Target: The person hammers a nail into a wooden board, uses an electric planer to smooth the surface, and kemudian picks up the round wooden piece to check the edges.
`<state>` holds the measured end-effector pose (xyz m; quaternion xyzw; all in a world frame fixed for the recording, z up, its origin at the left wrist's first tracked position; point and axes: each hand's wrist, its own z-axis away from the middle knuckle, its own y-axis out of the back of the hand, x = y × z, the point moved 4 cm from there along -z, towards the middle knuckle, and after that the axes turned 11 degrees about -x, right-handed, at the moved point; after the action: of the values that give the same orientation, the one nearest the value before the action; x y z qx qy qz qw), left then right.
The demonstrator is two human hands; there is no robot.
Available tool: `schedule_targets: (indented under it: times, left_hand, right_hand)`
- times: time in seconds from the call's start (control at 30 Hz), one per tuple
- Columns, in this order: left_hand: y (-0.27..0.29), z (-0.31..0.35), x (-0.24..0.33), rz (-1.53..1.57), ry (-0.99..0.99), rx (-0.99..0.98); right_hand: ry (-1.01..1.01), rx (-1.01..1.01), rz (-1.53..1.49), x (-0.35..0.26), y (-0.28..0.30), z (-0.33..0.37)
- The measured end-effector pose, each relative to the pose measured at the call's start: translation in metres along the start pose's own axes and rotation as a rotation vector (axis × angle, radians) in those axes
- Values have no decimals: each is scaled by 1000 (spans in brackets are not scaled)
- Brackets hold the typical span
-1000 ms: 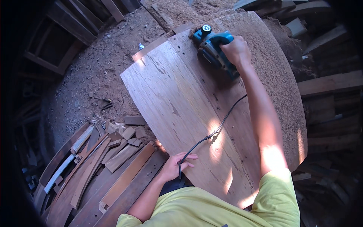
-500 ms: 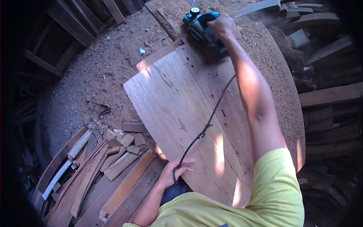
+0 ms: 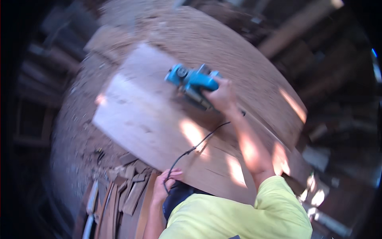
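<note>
My right hand (image 3: 223,95) is wrapped round the handle of a teal electric hand planer (image 3: 195,81). The planer is over the middle of a wide, pale wooden board (image 3: 139,115); blur hides whether its sole touches the wood. A dark power cord (image 3: 188,152), with a knotted spot along it, sags from the planer across the board. Near the board's close left edge, my left hand (image 3: 166,184) holds the cord between thumb and fingers, the fingers partly stretched out.
Wood shavings (image 3: 207,44) cover a broad surface beyond the board. Offcuts and strips of wood (image 3: 133,191) lie piled at the lower left. Dark-handled pliers (image 3: 100,154) rest on the gritty ground. Lumber (image 3: 302,30) is stacked at the far right.
My right hand has brought the planer back from the board's far end toward me. The view has turned, and the cord has more slack. My left hand still holds the cord.
</note>
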<state>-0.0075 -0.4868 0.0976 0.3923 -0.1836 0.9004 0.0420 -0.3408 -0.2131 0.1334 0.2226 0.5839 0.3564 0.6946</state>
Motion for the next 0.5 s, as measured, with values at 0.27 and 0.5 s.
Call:
schedule_targets:
  times: [0.27,0.5]
  left_hand:
    - [-192,-56,-31,-281,57,-482]
    - [-412,-78,-93,-815,-6,-903]
  right_hand:
    - [-391,98,37,295,168,304]
    - [-387,160,-203,489,286,472]
